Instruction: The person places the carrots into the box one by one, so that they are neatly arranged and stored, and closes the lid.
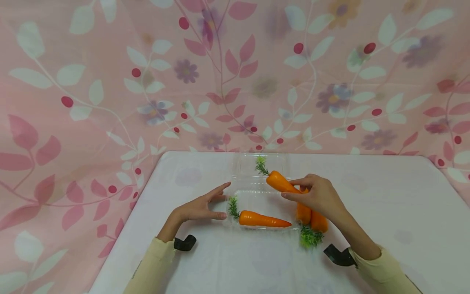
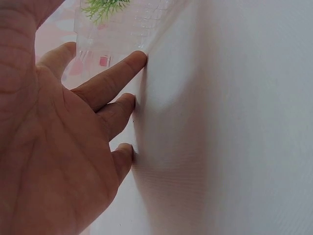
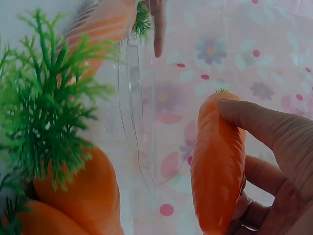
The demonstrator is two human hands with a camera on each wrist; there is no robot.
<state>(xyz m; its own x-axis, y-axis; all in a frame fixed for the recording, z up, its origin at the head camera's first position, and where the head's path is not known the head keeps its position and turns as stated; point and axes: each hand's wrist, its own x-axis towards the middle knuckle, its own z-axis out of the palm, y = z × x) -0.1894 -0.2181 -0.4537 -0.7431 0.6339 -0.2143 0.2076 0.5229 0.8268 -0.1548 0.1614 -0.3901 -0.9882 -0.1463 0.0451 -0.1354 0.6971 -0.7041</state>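
My right hand (image 1: 316, 195) pinches a carrot (image 1: 280, 181) between thumb and fingers, holding it above the right part of a clear plastic box (image 1: 262, 200). Its green top points to the far left. In the right wrist view the thumb lies along the held carrot (image 3: 218, 161). Another carrot (image 1: 262, 219) lies along the near side inside the box, leaves to the left. At the box's left side, my left hand (image 1: 200, 207) has its fingers spread. In the left wrist view, fingertips of the left hand (image 2: 73, 127) touch the white tabletop.
Two more carrots (image 1: 318, 221) lie to the right of the box, leaves toward me, partly hidden under the right hand. The box's clear lid (image 1: 242, 165) lies opened back toward the flowered cloth (image 1: 227, 81). White cloth covers the table (image 1: 385, 212).
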